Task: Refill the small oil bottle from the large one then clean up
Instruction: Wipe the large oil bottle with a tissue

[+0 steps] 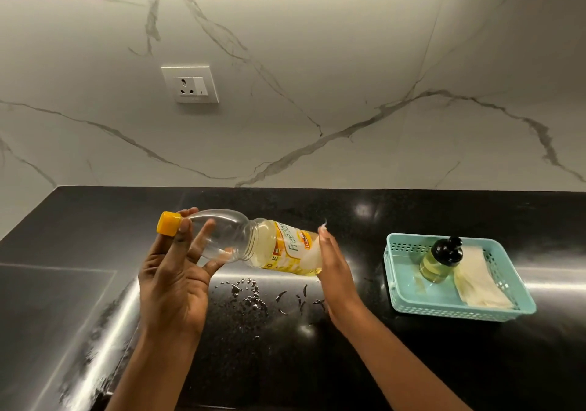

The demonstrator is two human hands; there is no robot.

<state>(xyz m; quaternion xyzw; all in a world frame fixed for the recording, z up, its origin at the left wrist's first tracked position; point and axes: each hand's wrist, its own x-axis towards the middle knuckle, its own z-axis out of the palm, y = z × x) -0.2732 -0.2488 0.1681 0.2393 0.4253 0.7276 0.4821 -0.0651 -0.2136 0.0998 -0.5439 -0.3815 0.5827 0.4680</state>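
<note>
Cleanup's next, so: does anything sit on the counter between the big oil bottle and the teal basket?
Nothing visible on the counter there. Only the right hand, flat against the base of the large oil bottle, is on that side. The small bottle and a folded cloth occupy the teal basket.

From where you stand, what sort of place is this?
Probably a home kitchen: a black counter beneath a marble backsplash with a socket, a large oil bottle, and a small oil bottle in a basket.

yellow cap (169,223), teal basket (402,296), black counter (317,363).
</note>
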